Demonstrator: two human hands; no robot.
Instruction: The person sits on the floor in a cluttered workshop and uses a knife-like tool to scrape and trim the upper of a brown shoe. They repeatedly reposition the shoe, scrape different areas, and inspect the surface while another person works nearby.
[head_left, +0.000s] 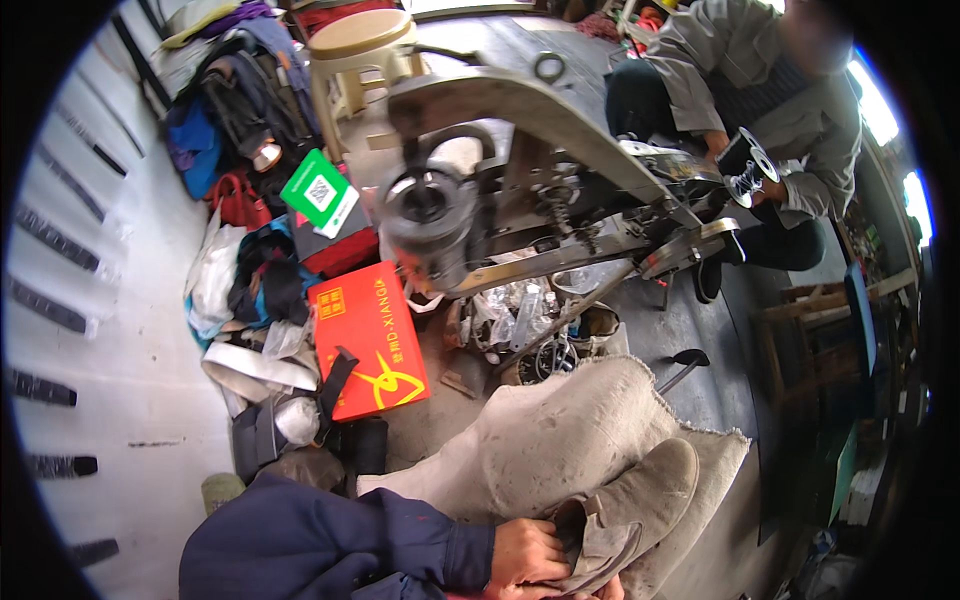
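A grey-beige suede shoe (645, 495) lies tilted over my lap, its toe pointing up and to the right. My left hand (528, 553), coming out of a dark blue sleeve, has its fingers curled at the shoe's opening, gripping the edge. Only some fingers of my right hand (608, 588) show at the lower rim of the view, pressed against the shoe's lower side; the rest is cut off. Beneath the shoe, a stained canvas cloth (560, 430) with frayed edges covers my knees.
A metal hand-cranked sewing machine (540, 130) stands ahead. A red box (370, 340), piled bags (240, 100) and a beige stool (360, 40) are left. Small parts in bags (520, 310) lie beneath the machine. Another person (740, 90) holds a black-and-white shoe (745, 165) at far right.
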